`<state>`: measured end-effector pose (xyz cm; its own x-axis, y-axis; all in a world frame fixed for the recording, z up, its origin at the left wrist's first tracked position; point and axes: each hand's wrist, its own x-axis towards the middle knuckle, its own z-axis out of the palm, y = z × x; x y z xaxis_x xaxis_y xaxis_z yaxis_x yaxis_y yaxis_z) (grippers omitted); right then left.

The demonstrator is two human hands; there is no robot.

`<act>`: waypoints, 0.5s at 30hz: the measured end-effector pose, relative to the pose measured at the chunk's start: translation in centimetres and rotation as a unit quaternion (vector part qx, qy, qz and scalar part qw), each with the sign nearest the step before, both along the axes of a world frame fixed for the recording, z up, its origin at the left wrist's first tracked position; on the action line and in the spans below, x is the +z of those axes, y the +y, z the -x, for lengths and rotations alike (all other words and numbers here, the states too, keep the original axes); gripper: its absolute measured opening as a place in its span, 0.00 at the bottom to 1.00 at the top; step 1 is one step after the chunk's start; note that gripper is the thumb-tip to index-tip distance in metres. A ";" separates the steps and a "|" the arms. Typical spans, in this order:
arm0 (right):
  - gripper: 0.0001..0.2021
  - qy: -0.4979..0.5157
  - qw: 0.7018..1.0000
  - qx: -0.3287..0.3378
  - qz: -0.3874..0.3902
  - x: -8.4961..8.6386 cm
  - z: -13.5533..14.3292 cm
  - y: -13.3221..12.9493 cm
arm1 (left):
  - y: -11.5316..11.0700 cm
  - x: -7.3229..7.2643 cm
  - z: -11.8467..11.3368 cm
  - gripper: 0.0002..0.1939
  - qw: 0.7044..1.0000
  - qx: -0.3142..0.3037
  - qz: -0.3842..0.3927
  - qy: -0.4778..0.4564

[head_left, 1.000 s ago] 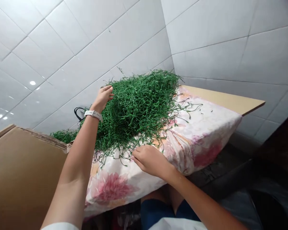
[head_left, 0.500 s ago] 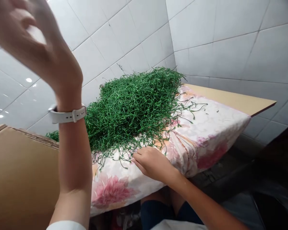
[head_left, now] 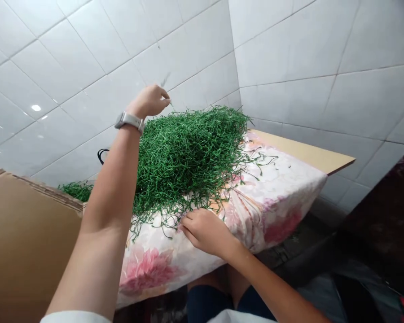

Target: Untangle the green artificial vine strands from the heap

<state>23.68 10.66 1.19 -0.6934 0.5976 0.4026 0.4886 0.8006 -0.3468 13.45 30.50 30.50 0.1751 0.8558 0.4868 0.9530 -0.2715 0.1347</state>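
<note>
A large heap of thin green stems [head_left: 185, 152] lies on a floral cloth [head_left: 148, 269] over the table. My left hand [head_left: 155, 99], with a pale watch on the wrist, is raised over the back left of the heap, its fingers curled together; a thin green bit shows by the fingertips, too small to make out. My right hand [head_left: 205, 229] rests on the cloth at the heap's front edge, fingers bent and closed beside loose stems. What those fingers hold, if anything, is hidden.
Cardboard [head_left: 30, 242] stands at the left, with more green stems [head_left: 77, 190] behind it. A bare board [head_left: 306, 150] juts out at the right. White tiled walls [head_left: 289, 54] border the table's back. A black loop [head_left: 103, 156] shows behind my left forearm.
My left hand has come from the upper left corner to above the heap, and its fingers have closed. The view has shifted slightly; my right hand stays at the heap's front edge.
</note>
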 end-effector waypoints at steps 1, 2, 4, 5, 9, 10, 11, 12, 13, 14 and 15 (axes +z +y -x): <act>0.13 0.003 1.000 0.000 -0.005 -0.1 0.0 0.0 | -0.2 -0.6 0.6 0.08 0.999 0.013 0.009 0.034; 0.13 0.007 1.000 0.000 -0.010 -0.1 0.0 0.0 | -0.6 -1.1 1.3 0.09 0.998 0.019 0.016 0.061; 0.14 0.015 1.000 -0.002 -0.016 -0.3 0.1 0.0 | -1.8 -2.1 2.6 0.11 0.996 0.029 0.011 0.089; 0.14 0.018 1.000 -0.002 -0.018 -0.3 0.1 0.1 | -2.6 -2.6 3.3 0.12 0.996 0.033 0.002 0.089; 0.14 0.027 0.999 0.007 -0.019 -0.6 0.1 0.2 | -6.2 -4.0 6.9 0.14 0.995 0.061 -0.059 0.056; 0.14 0.031 0.999 0.009 -0.018 -0.6 0.1 0.2 | -7.2 -4.3 8.1 0.15 0.993 0.070 -0.081 0.041; 0.15 0.035 0.999 0.011 -0.015 -0.7 0.1 0.2 | -8.2 -4.6 9.3 0.15 0.991 0.081 -0.101 0.027; 0.15 0.039 0.999 0.014 -0.012 -0.8 0.1 0.1 | -9.2 -5.0 10.7 0.16 0.988 0.095 -0.117 0.014; 0.17 0.045 0.999 0.014 -0.010 -0.9 0.1 0.0 | -10.1 -5.3 12.2 0.16 0.985 0.114 -0.127 0.004; 0.18 0.053 0.998 0.012 -0.011 -1.0 0.1 0.0 | -10.9 -5.6 13.8 0.16 0.981 0.141 -0.134 -0.004; 0.19 0.062 0.998 0.008 -0.015 -1.1 0.2 -0.1 | -11.6 -5.9 15.4 0.17 0.975 0.174 -0.139 -0.010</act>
